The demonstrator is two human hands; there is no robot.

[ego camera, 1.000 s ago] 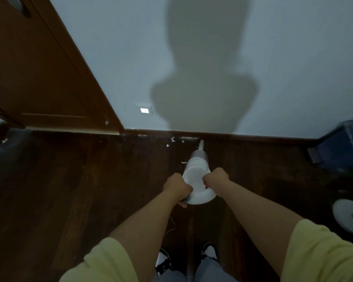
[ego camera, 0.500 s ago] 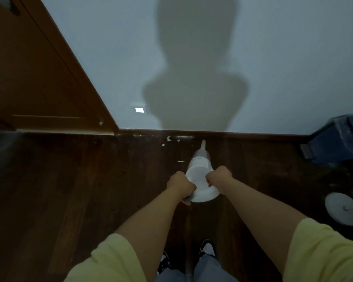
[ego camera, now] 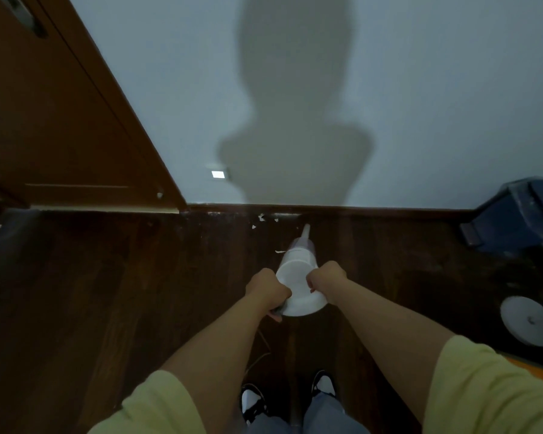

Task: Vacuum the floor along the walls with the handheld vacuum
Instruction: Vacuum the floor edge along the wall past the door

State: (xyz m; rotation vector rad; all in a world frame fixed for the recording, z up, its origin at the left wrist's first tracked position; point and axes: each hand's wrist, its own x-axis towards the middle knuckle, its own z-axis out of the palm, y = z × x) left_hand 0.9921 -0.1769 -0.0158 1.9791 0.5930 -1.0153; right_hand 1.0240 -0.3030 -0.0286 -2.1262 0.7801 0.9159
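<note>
A white handheld vacuum (ego camera: 298,277) points away from me toward the wall, its thin nozzle tip just short of the dark skirting board (ego camera: 373,209). My left hand (ego camera: 265,289) grips its rear left side and handle. My right hand (ego camera: 325,277) grips the right side of the body. White debris flecks (ego camera: 261,218) lie on the dark wooden floor (ego camera: 123,292) at the skirting, left of the nozzle; one more fleck (ego camera: 279,252) sits beside the vacuum's body.
A brown wooden door (ego camera: 60,120) stands at the left against the grey wall (ego camera: 436,89). A dark blue bin (ego camera: 521,214) is at the right, with a white round base (ego camera: 528,321) on the floor below it. My shoes (ego camera: 254,399) are under my arms.
The nozzle has stayed close to the skirting, shifting slightly right. The view has drifted a little; both hands keep their grip.
</note>
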